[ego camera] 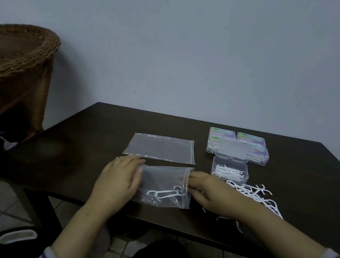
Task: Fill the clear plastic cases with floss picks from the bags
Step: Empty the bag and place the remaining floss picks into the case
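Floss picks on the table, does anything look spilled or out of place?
Yes. A loose pile of floss picks lies on the table beside the open case, and a few reach the table's near edge. Both hands are at the near bag, which holds only a few picks.

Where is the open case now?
In the head view, the open case stands right of centre on the table, just in front of the closed cases and behind the loose picks.
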